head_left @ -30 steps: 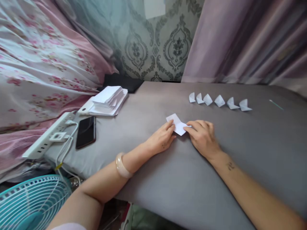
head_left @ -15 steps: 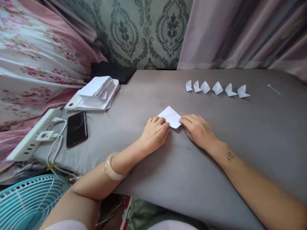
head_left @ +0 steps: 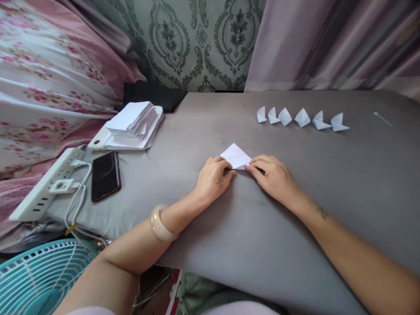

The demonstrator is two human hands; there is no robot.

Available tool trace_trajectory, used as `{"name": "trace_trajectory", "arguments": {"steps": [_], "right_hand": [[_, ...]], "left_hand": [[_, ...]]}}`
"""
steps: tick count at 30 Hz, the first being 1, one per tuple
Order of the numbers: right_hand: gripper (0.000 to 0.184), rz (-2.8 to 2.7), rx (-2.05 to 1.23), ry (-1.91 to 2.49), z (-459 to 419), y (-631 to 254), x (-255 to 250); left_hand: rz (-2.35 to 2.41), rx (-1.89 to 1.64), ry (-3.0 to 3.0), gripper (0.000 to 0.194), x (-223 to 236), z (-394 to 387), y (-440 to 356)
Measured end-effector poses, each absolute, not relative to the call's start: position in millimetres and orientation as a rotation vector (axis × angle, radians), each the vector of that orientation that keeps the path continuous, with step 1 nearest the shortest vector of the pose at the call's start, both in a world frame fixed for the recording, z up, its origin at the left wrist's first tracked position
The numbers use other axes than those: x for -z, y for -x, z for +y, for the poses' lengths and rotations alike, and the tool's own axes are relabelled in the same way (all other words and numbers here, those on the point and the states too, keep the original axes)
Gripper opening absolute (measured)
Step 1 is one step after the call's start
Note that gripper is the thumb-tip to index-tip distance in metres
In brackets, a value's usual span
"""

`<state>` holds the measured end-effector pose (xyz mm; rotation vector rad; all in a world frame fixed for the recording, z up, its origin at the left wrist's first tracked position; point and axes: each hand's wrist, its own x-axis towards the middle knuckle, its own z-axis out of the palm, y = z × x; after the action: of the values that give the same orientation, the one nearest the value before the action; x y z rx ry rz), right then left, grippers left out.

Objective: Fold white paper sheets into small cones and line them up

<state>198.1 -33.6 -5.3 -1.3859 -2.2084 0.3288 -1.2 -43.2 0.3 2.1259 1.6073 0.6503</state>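
A small white sheet of paper (head_left: 235,156) lies on the grey cloth surface, its upper corner pointing away from me and its near edge folded. My left hand (head_left: 215,178) pinches its lower left side between thumb and fingers. At the lower right corner, my right hand (head_left: 271,177) grips the paper the same way. The fingertips hide both side corners. Beyond the hands, several folded white paper boats (head_left: 302,118) stand in a row at the back right.
To the left sit a stack of white paper (head_left: 131,124), a black phone (head_left: 105,176) and a white power strip (head_left: 46,186) with cables. A teal fan (head_left: 46,280) stands at the lower left. A thin stick (head_left: 383,118) lies far right.
The paper went from partly folded up to a flat diamond, and now its near corner is folded, leaving a straight lower edge. Both hands stayed at its sides. The camera view tilted down.
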Motion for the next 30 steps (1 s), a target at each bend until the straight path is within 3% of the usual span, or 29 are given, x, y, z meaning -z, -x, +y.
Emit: {"name": "trace_trajectory", "arguments": {"steps": [10, 30], "right_hand": [[0.026, -2.063, -0.306, 1.514, -26.1, -187.1, 13.5], [0.024, -2.064, -0.252, 1.571, -24.1, -184.2, 14.7]], "left_hand": [[1.684, -0.695, -2.047, 0.023, 3.5, -38.2, -3.9], [1.725, -0.679, -1.96, 0.017, 6.0, -31.1, -6.2]]}}
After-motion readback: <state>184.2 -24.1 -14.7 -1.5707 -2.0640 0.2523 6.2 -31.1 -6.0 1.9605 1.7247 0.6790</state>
